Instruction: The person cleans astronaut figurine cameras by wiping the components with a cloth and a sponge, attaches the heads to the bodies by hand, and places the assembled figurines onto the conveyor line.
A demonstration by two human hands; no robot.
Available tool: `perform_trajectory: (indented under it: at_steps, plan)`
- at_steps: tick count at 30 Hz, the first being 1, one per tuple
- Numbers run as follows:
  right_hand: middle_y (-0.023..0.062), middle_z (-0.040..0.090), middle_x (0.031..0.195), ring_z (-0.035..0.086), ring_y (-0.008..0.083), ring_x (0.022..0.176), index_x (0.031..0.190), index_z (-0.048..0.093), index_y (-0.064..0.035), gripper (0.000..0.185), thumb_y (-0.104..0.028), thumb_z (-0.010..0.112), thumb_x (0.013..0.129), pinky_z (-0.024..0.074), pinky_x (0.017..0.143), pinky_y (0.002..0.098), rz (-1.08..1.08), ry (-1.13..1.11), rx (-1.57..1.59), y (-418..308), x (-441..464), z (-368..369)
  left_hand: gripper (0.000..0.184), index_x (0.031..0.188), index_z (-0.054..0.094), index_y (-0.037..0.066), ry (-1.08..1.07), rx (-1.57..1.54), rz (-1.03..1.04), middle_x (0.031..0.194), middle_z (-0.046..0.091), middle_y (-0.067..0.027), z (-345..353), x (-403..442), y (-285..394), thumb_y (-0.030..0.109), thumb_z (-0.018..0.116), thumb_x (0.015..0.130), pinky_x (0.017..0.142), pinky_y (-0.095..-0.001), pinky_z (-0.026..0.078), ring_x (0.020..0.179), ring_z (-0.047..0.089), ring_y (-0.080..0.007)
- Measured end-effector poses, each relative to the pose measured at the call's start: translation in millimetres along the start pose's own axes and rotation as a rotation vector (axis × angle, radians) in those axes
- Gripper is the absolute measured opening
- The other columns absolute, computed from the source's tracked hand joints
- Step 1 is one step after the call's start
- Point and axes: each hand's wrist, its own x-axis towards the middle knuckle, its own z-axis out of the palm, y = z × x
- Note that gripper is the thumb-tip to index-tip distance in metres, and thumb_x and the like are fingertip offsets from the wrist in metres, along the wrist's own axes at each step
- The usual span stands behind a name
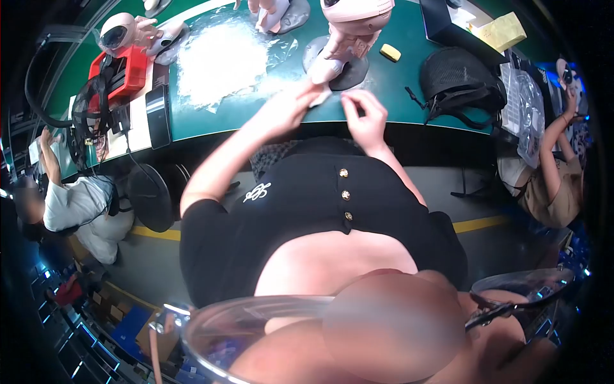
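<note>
A pink-and-white astronaut figurine stands on a dark grey rounded base at the table's near side. Just in front of that base, my left hand is closed on a small white wipe, its fingers close to the figurine's lower end. My right hand is a little to the right, above the table edge, fingers curled in toward the thumb. Whether anything small sits in that pinch is hidden. Right of the figurine lies a yellow sponge-like block.
Clear plastic film lies on the green table. Left are another astronaut figurine, a red crate and a dark flat device. A black mesh bag lies right. People work at both sides.
</note>
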Motion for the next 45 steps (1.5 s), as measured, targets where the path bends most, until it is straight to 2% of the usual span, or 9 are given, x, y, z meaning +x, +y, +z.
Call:
perform_trajectory:
  at_steps: [5, 9, 12, 15, 21, 22, 25, 36, 45]
  plan:
    - [0.0089, 0.063, 0.095, 0.060, 0.0110, 0.082, 0.102, 0.062, 0.0040, 0.019, 0.001, 0.065, 0.083, 0.0500, 0.070, 0.0231, 0.310, -0.129, 0.345, -19, -6, -4, 0.042, 0.130, 0.051, 0.002, 0.248, -1.204, -0.332, 0.129, 0.056, -0.0150, 44, -3, 45, 0.006, 0.052, 0.088, 0.103, -0.0348, 0.038, 0.120, 0.053, -0.0249]
    - [0.0073, 0.063, 0.093, 0.060, 0.0091, 0.079, 0.100, 0.063, 0.0034, 0.014, 0.002, 0.062, 0.086, 0.0492, 0.071, 0.0230, 0.283, 0.147, 0.339, 24, 25, -23, 0.041, 0.123, 0.057, 0.001, 0.380, -0.623, -0.214, 0.122, 0.059, -0.0173, 27, -3, 39, 0.005, 0.060, 0.082, 0.100, -0.0351, 0.040, 0.115, 0.056, -0.0253]
    - [0.0250, 0.057, 0.111, 0.053, 0.0327, 0.112, 0.114, 0.056, 0.0075, 0.036, -0.008, 0.057, 0.082, 0.0393, 0.099, 0.0463, 0.011, -0.062, -0.528, 34, 68, -19, 0.031, 0.113, 0.062, -0.002, 0.758, -0.190, -0.240, 0.117, 0.062, -0.0178, 12, 23, 29, 0.008, 0.064, 0.083, 0.095, -0.0348, 0.044, 0.108, 0.060, -0.0266]
    - [0.0340, 0.025, 0.142, 0.023, 0.0485, 0.134, 0.127, 0.036, 0.0172, 0.058, -0.009, 0.052, 0.078, 0.0222, 0.110, 0.0535, -0.080, -0.154, -0.669, 25, 44, 22, 0.038, 0.118, 0.059, -0.003, 0.568, -0.203, -0.265, 0.120, 0.059, -0.0205, 14, 35, 11, 0.013, 0.065, 0.084, 0.096, -0.0386, 0.043, 0.112, 0.057, -0.0326]
    - [0.0230, 0.058, 0.120, 0.060, 0.0348, 0.108, 0.119, 0.057, 0.0007, 0.039, 0.007, 0.054, 0.081, 0.0480, 0.093, 0.0352, -0.189, -0.214, -0.212, 26, -12, 6, 0.041, 0.121, 0.058, -0.001, 0.581, -0.420, -0.342, 0.123, 0.059, -0.0197, 28, 30, 3, 0.014, 0.065, 0.084, 0.098, -0.0390, 0.042, 0.114, 0.057, -0.0307]
    - [0.0162, 0.067, 0.104, 0.067, 0.0255, 0.094, 0.111, 0.060, 0.0038, 0.026, 0.004, 0.055, 0.086, 0.0505, 0.086, 0.0294, 0.155, -0.094, -0.019, 4, -5, 1, 0.042, 0.121, 0.058, -0.001, 0.586, -0.453, -0.352, 0.123, 0.059, -0.0196, 28, 31, 3, 0.014, 0.066, 0.083, 0.098, -0.0390, 0.042, 0.114, 0.057, -0.0304]
    - [0.0092, 0.066, 0.102, 0.063, 0.0146, 0.091, 0.109, 0.059, 0.0063, 0.020, -0.003, 0.048, 0.095, 0.0504, 0.080, 0.0276, 0.169, 0.242, 0.244, -10, 27, -4, 0.043, 0.122, 0.057, -0.001, 0.621, -0.645, -0.418, 0.123, 0.059, -0.0198, 25, 33, 12, 0.013, 0.066, 0.082, 0.099, -0.0390, 0.042, 0.114, 0.057, -0.0305]
    - [0.0198, 0.051, 0.122, 0.045, 0.0352, 0.116, 0.123, 0.046, -0.0008, 0.054, -0.036, 0.062, 0.086, 0.0298, 0.104, 0.0450, 0.213, -0.632, -0.507, 4, 107, -6, 0.043, 0.119, 0.058, -0.003, 0.566, -0.284, -0.274, 0.122, 0.058, -0.0208, 25, 28, 5, 0.014, 0.068, 0.081, 0.098, -0.0394, 0.042, 0.114, 0.056, -0.0330]
    - [0.0250, 0.029, 0.144, 0.030, 0.0395, 0.130, 0.137, 0.033, 0.0013, 0.089, -0.055, 0.066, 0.076, 0.0201, 0.108, 0.0497, -0.151, -0.234, -0.434, 6, 40, 7, 0.047, 0.123, 0.054, -0.004, 0.512, -0.260, -0.255, 0.124, 0.055, -0.0225, 17, 28, 3, 0.016, 0.067, 0.082, 0.096, -0.0389, 0.044, 0.114, 0.056, -0.0342]
